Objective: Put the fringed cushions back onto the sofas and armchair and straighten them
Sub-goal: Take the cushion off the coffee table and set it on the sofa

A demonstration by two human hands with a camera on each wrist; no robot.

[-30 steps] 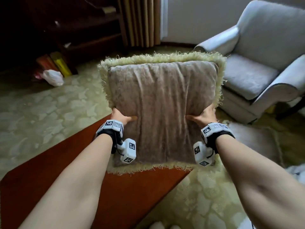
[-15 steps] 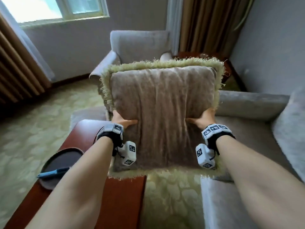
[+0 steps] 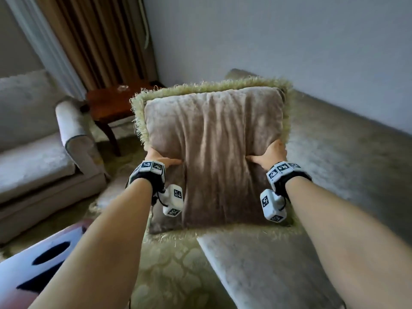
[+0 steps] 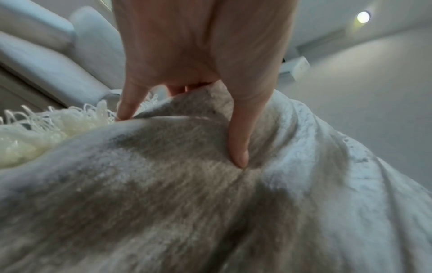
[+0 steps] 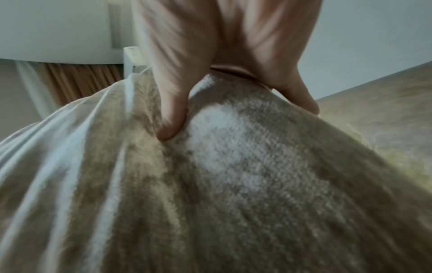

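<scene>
Both grips, left hand [image 3: 156, 157] and right hand [image 3: 273, 153], pinch one fringed cushion [image 3: 214, 148].

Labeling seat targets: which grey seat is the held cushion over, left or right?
The right one: the sofa along the wall, directly behind the fringed cushion. The armchair sits off left, beyond the wooden side table.

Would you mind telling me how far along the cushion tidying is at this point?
No cushion shows in place yet. In hand: the fringed cushion is held upright in the air, gripped by the left hand and right hand, in front of the sofa. Left: setting it down, straightening it; the armchair seat shows no cushion.
</scene>
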